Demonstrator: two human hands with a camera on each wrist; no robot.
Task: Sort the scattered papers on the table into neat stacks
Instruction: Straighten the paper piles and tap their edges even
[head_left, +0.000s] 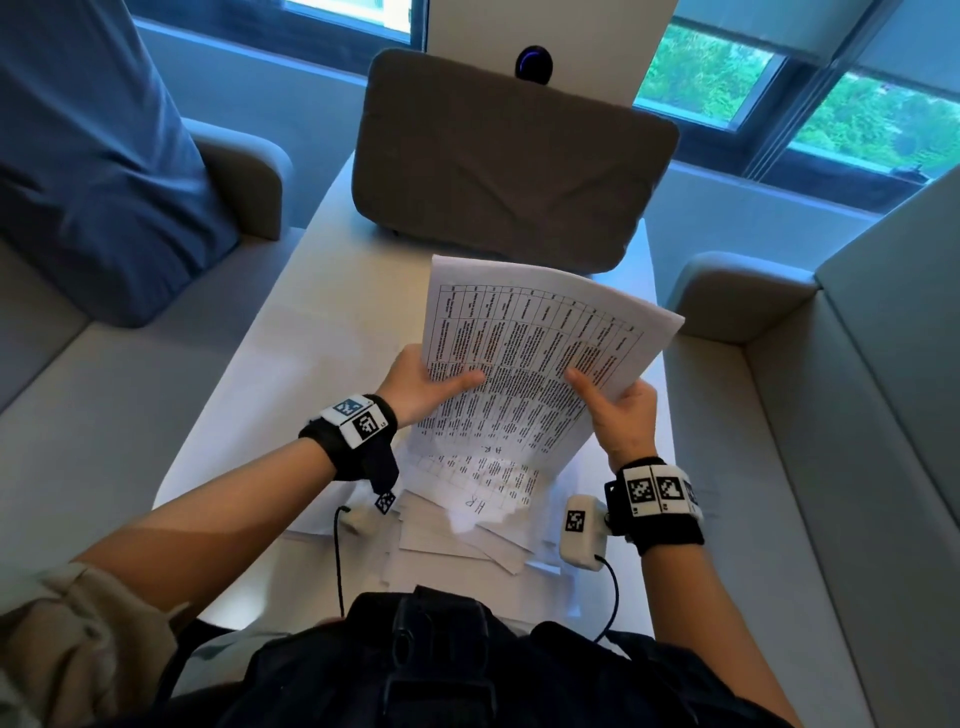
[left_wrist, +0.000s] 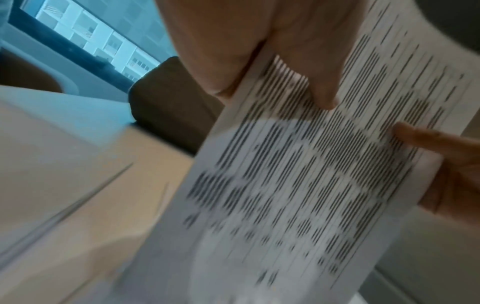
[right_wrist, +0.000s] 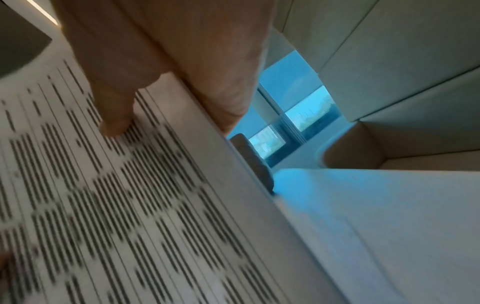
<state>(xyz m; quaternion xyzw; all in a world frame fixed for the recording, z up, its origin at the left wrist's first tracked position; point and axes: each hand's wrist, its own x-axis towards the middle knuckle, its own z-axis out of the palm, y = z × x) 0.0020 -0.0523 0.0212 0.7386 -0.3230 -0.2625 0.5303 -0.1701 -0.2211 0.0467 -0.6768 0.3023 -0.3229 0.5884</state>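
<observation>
A bundle of printed sheets (head_left: 535, 353) with a table of text is held up over the white table (head_left: 291, 364), tilted toward me. My left hand (head_left: 426, 384) pinches its left edge, thumb on the printed face. My right hand (head_left: 618, 410) pinches its right edge, thumb on top as well. In the left wrist view the same sheets (left_wrist: 311, 174) are blurred, with my left thumb (left_wrist: 319, 86) pressed on them. The right wrist view has the sheets (right_wrist: 103, 195) under my right thumb (right_wrist: 114, 115). Loose papers (head_left: 467, 514) lie scattered on the table beneath the bundle.
A brown cushion (head_left: 509, 156) stands at the table's far end, just beyond the held sheets. Grey sofa seats (head_left: 78, 415) flank the table on both sides, with a blue cushion (head_left: 98, 171) at left. Bare table surface lies left of the papers.
</observation>
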